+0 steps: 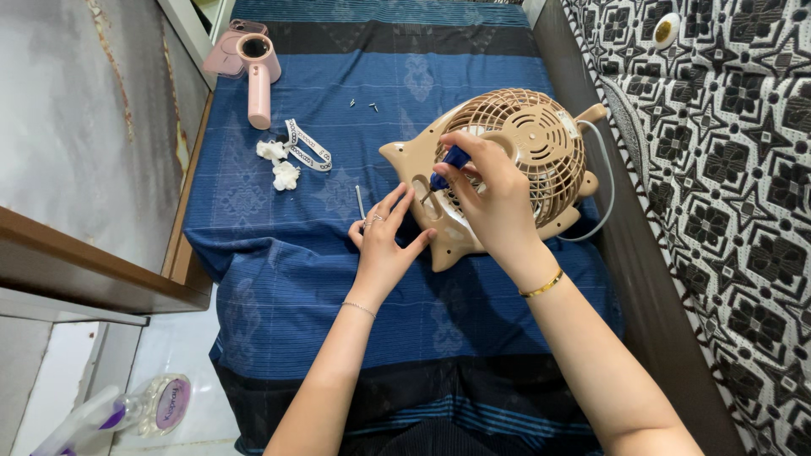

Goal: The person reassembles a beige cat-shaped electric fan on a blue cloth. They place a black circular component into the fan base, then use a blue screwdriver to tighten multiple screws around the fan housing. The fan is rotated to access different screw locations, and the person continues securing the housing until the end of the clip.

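A tan plastic fan housing (541, 139) with a round grille lies flat on a blue patterned cloth (338, 270). My right hand (490, 198) grips a screwdriver with a blue handle (450, 165), its tip down at the housing's near left part. My left hand (384, 241) rests flat on the cloth with fingers spread, its fingertips touching the housing's left edge. A white cord (601, 194) curves out from the fan's right side.
A pink hair dryer (258, 72) lies at the far left. White crumpled tissue (279, 165) and a patterned strap (308, 148) sit nearby. Loose screws (363, 105) and a thin metal rod (360, 201) rest on the cloth. A patterned black-and-white mattress (726, 169) runs along the right.
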Motion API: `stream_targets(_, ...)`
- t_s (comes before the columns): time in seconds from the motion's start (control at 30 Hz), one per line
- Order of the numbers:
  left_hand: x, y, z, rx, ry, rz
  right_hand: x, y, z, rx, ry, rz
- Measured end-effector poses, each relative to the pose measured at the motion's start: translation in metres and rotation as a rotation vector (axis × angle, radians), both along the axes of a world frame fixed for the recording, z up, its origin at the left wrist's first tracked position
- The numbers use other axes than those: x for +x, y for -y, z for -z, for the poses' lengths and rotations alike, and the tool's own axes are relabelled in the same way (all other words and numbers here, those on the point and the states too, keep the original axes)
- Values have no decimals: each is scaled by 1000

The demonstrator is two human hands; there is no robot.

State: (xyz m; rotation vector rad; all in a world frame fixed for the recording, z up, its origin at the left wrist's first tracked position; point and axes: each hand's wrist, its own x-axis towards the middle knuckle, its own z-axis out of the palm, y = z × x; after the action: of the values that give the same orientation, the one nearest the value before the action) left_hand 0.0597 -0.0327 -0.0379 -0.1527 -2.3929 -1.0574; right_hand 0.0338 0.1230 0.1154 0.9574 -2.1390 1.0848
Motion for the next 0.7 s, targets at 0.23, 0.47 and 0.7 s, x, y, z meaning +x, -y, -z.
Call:
stream_targets(0.23,-4,-2,-15,-20,-34,-42,-11,2,-5,-15,-3,-12)
stream_targets(0.47,-36,-8,-64,74,-231,-1,-29,9,-15,140,-118,74)
stream_targets(0.7,-48,4,-100,34,-180,113,-26,-5,-49,332,-113,-48)
